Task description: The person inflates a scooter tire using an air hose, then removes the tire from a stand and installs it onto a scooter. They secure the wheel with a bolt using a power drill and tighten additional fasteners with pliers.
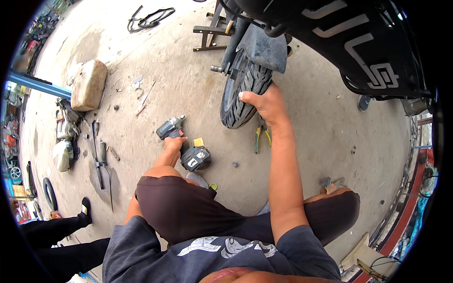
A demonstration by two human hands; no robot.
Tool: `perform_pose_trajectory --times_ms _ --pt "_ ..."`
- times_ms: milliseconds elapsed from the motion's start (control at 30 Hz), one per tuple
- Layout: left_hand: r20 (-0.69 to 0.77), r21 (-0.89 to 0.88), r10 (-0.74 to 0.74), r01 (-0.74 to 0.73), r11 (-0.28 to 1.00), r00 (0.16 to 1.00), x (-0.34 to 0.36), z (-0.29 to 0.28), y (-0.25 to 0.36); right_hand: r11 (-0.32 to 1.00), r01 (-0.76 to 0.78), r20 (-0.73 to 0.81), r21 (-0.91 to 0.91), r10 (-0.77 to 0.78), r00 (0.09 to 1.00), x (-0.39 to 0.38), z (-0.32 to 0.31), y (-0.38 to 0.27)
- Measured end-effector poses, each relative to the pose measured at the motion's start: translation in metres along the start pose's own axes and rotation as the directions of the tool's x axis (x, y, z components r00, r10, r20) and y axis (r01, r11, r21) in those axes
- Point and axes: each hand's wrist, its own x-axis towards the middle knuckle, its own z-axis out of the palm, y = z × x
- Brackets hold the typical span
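Observation:
My left hand (173, 145) is wrapped around the grip of a cordless impact wrench (169, 127), whose nose points up and to the right. The wrench's battery base is low, near my left knee. My right hand (270, 106) grips the black tyre (236, 118) of a motorcycle wheel, thumb across the tread. Above the tyre is a dusty grey mudguard (268, 47), and a bolt-like axle end (217, 69) sticks out to the wheel's left. Pliers (257, 139) with yellow-green handles lie on the floor just below my right hand.
A stone block (88, 85) sits at left, with several long tools (101, 155) on the concrete below it. A metal stand (207, 37) and a black strap (150, 20) are farther off. Black motorcycle bodywork (349, 42) overhangs at upper right. Another person's legs (66, 231) are at lower left.

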Motion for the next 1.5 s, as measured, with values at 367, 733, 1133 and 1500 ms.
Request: perform_pose_trajectory --times_ms 367,733,1133,1500 --pt "0.213 0.020 0.222 -0.232 0.973 0.952 -0.013 -0.024 0.100 0.998 0.013 -0.155 0.054 -0.004 0.988 -0.003 -0.006 0.022" --pt "0.378 0.268 0.365 -0.478 0.836 0.851 -0.049 -0.005 0.268 0.970 -0.007 -0.152 0.245 0.046 0.987 0.006 -0.032 0.054" --pt "0.357 0.391 0.325 -0.456 0.800 0.876 -0.035 0.020 0.262 0.948 -0.206 -0.090 0.241 0.233 0.968 0.019 -0.045 0.076" --pt "0.413 0.389 0.370 -0.528 0.755 0.832 -0.006 0.025 0.243 0.943 -0.213 -0.023 0.254 0.226 0.974 0.022 -0.046 0.076"
